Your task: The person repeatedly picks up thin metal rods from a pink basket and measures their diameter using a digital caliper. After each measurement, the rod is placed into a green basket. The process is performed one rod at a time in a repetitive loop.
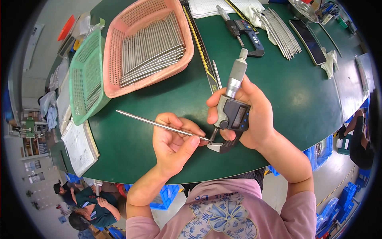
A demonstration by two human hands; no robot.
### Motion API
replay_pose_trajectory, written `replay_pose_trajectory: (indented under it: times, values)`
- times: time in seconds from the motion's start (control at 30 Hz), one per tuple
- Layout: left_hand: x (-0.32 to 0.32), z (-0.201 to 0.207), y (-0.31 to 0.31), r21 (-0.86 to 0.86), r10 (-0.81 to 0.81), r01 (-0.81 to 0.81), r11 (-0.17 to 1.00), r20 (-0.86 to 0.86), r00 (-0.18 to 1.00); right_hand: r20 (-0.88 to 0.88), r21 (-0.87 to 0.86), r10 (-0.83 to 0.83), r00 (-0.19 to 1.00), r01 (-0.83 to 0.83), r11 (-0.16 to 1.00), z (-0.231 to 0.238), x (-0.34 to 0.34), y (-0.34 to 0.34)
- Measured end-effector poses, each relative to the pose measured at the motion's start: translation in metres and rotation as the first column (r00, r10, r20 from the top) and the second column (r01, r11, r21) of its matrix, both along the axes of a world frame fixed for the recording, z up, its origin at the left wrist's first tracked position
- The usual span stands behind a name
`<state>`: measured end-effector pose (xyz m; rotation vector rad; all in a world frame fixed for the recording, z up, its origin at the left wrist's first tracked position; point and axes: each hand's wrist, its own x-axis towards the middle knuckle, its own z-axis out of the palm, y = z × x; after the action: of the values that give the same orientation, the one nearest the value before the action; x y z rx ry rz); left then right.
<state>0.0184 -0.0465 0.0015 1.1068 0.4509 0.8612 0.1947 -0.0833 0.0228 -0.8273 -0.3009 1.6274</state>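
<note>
Between thumb and fingers, my left hand (174,144) pinches a thin metal rod (149,121) that slants up to the left. The rod's near end sits at the jaws of a digital micrometer (232,113); whether both faces touch it is too small to tell. My right hand (258,109) wraps round the micrometer's body, its grey thimble pointing up and away. A pink plastic basket (112,59) holding many similar rods stands beyond my left hand. Next to it leans a green basket (76,79) with some rods inside.
A second micrometer (244,34) lies at the back, near a row of rods (278,34) and a phone (308,42). A yellow-edged ruler (201,47) runs beside the pink basket. Papers (79,147) lie at the left edge. Other people (95,207) sit beyond the table at lower left.
</note>
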Motion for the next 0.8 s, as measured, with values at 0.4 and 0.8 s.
replay_pose_trajectory:
  times: [0.4,0.8]
  values:
    - [-0.0037,-0.0029,0.0040,0.048,-0.102,0.101,0.994,0.017,0.995,0.051,0.011,0.010,0.999,-0.011,1.000,0.0002,0.0003,-0.0014]
    - [-0.0041,-0.0044,0.0046,0.075,-0.027,0.029,0.997,-0.028,0.999,0.093,0.064,0.005,0.996,-0.011,0.998,0.0028,-0.0004,-0.0014]
